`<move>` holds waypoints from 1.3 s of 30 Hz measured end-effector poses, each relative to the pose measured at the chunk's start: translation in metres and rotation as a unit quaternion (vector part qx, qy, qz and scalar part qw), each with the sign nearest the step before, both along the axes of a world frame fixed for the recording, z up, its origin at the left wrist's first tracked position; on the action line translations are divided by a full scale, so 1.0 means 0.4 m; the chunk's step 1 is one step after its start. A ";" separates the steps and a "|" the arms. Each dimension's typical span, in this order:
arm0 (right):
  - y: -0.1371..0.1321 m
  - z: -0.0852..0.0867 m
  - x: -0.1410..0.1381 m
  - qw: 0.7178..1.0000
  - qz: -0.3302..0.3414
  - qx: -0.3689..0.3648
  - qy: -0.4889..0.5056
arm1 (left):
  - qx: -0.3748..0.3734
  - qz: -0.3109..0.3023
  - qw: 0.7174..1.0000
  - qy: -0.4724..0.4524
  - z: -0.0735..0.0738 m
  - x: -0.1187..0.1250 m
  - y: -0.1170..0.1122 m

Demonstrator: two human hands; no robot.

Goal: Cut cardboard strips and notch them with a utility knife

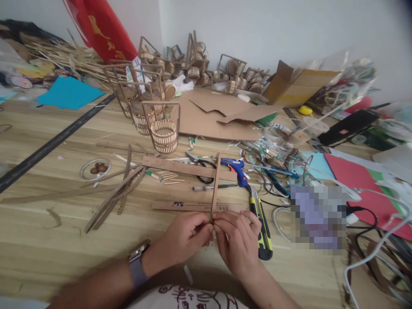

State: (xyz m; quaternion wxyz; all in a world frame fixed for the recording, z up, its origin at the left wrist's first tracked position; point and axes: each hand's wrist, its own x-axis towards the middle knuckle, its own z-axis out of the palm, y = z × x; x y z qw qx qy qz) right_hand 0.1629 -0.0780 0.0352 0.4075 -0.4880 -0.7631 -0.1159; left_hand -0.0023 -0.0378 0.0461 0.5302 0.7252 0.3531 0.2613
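A narrow brown cardboard strip [216, 184] stretches away from me over the table, its near end between my fingertips. My left hand [183, 234], a watch on its wrist, pinches that end from the left. From the right, my right hand [236, 240] closes on the same end, fingers bent together; the exact grip point is partly hidden. Just beyond my hands lies a printed cardboard strip [170, 206]. A yellow-and-black utility knife [261, 231] lies beside my right hand. Farther off are a blue glue gun [237, 169], black-handled scissors [206, 169] and a pen [202, 188].
Small slatted baskets with handles [165, 136] stand beyond the strips, more along the wall. Curved brown strips [112, 199] and a ring [84, 169] around brown beads lie left. Cardboard sheets [206, 116] sit behind; cables [370, 257] and red paper [350, 180] are at right.
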 end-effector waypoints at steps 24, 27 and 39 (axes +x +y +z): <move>0.012 -0.008 0.001 1.000 0.015 -0.017 0.017 | -0.063 -0.008 0.998 -0.017 -0.018 0.006 0.020; 0.011 -0.010 -0.004 1.000 -0.028 -0.004 -0.011 | -0.147 -0.009 0.986 -0.081 -0.029 0.013 0.019; 0.006 -0.018 -0.016 0.999 -0.027 -0.018 -0.009 | -0.173 0.069 0.978 -0.099 -0.043 0.033 0.003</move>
